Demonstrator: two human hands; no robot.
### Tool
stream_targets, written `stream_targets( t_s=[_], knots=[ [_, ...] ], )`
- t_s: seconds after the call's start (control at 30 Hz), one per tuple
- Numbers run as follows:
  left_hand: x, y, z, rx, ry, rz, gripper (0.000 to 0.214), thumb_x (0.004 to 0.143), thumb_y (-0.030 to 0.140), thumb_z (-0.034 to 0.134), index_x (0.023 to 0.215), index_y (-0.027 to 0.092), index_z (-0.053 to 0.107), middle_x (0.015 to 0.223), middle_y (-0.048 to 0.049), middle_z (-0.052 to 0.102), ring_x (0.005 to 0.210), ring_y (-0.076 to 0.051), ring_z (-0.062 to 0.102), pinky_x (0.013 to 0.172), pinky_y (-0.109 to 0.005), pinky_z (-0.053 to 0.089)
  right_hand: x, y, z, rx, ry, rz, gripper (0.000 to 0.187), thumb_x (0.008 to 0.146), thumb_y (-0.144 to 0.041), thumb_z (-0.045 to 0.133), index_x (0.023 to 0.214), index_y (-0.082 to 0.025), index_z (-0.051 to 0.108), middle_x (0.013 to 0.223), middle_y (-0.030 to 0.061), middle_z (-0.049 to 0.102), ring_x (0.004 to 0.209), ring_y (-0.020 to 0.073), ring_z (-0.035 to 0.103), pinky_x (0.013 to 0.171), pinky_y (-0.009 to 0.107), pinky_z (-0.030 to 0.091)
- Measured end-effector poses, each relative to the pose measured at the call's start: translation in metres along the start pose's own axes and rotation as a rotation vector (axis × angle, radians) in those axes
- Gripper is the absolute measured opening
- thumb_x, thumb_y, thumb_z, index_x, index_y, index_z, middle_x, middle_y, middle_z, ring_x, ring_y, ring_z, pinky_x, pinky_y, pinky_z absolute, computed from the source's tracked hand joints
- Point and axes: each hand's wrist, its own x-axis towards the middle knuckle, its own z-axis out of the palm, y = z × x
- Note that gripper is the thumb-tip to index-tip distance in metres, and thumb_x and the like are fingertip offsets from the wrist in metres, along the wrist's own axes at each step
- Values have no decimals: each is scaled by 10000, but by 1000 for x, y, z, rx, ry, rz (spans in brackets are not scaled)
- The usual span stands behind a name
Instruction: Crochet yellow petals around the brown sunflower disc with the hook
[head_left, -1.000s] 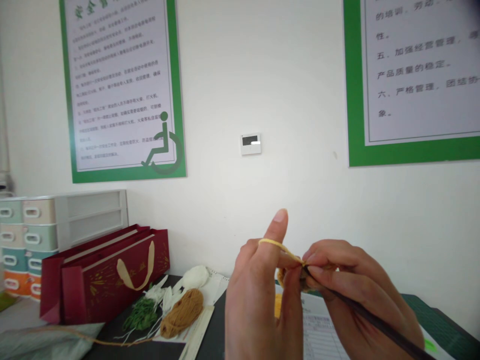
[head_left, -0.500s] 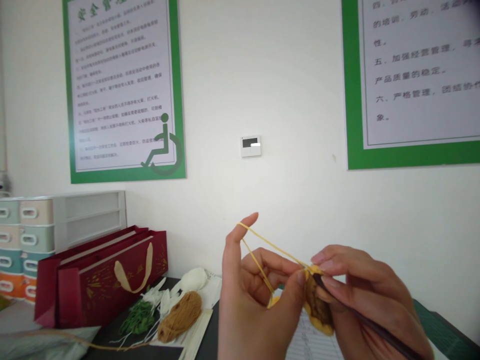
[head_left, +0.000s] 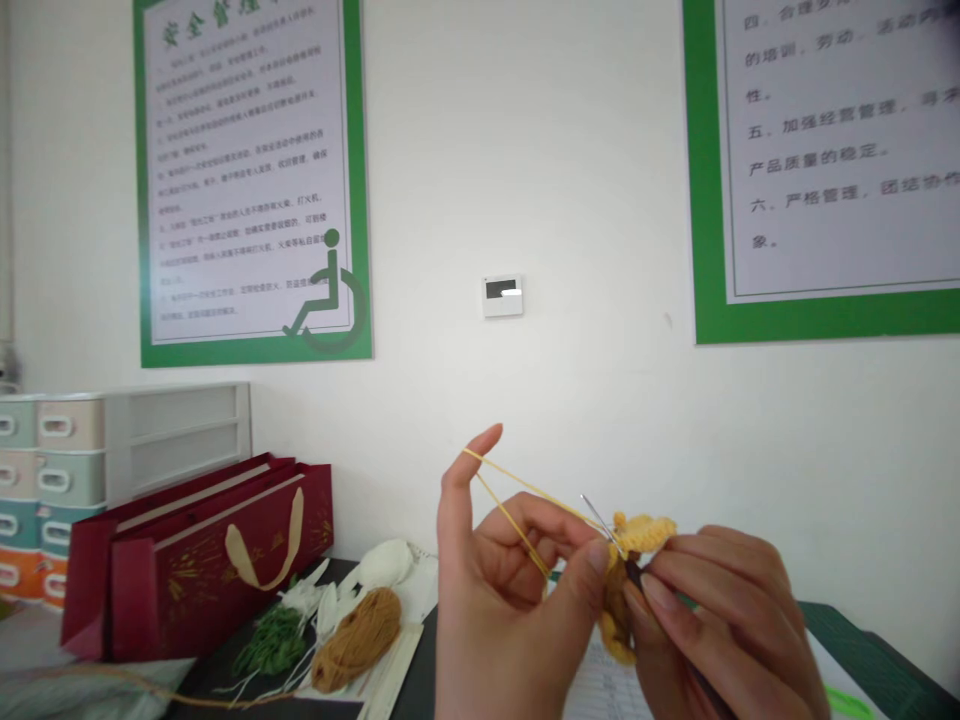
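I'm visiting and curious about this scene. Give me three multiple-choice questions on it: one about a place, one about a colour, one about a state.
1. Where does the skein of ochre yarn lie?
A. On the table
B. In a hand
C. On the floor

2. What colour is the crocheted piece?
A. Blue
B. Red
C. Yellow

3. How is the left hand posed?
A. Clenched
B. Index finger raised, yarn over it
C. Flat on the table

1: A, it sits left of both hands. 2: C, its stitches show yellow beside the crochet hook. 3: B, a yellow strand crosses the raised finger.
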Motion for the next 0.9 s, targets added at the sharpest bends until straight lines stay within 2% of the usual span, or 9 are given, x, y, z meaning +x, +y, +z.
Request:
stream_targets(
  t_s=[0.07,0.13,0.17,0.27,0.37,0.47,0.63,0.8,0.9],
  knots=[
    [-4,0,2,108,71,118,921,789,65,784,1536,344,324,716,38,720,679,-161,659,693,-280,540,3,-7,-1,-24,24,-44,119,894,-122,689,922,-237,698,819,23,729,722,177,685,639,351,561],
    [-6,1,2,187,114,187,876,800,65,765,1520,359,363,730,38,720,711,-172,677,737,-300,558,8,-14,-4,53,-6,11,152,903,-86,658,995,-200,699,842,46,728,746,178,689,644,345,581],
    [-6,1,1,205,116,197,859,804,67,763,1513,361,378,735,39,718,710,-169,675,738,-299,558,10,-17,-6,119,-53,68,180,899,-68,656,1036,-179,694,863,61,729,778,187,693,657,351,590],
    [-4,3,-5,156,36,148,849,799,79,785,1505,344,396,734,35,710,695,-156,650,698,-274,534,17,-24,-12,346,-48,329,169,941,-90,614,1084,-171,655,839,63,708,813,199,696,650,339,591],
    [1,5,-12,77,-68,77,889,781,86,825,1511,315,374,734,32,701,702,-150,634,659,-252,497,20,-26,-14,465,-15,611,99,1019,-172,539,1055,-214,620,782,21,671,735,152,678,640,282,577],
    [3,8,-16,67,-120,49,877,783,93,835,1501,300,377,740,30,699,719,-145,628,663,-246,481,22,-25,-13,544,-45,799,114,1048,-239,510,996,-240,612,768,-9,655,660,105,635,644,233,558],
    [1,10,-16,85,-117,61,889,789,100,830,1517,286,355,754,19,716,742,-156,648,688,-261,496,25,-20,-13,771,-62,981,187,1047,-301,507,924,-247,637,774,0,645,674,107,602,649,220,548],
    [-6,7,-12,128,-101,139,730,841,103,780,1457,302,443,790,3,733,785,-183,692,730,-289,554,25,-17,-9,1071,-133,1240,221,1023,-364,547,885,-241,670,734,3,610,669,108,574,631,212,529],
    [-10,4,-9,134,-84,227,648,872,84,739,1426,323,502,824,-5,729,801,-202,717,753,-321,593,23,-19,-6,1109,-139,1237,199,1005,-387,584,876,-254,657,714,-15,567,658,113,557,614,228,512]
  ],
)
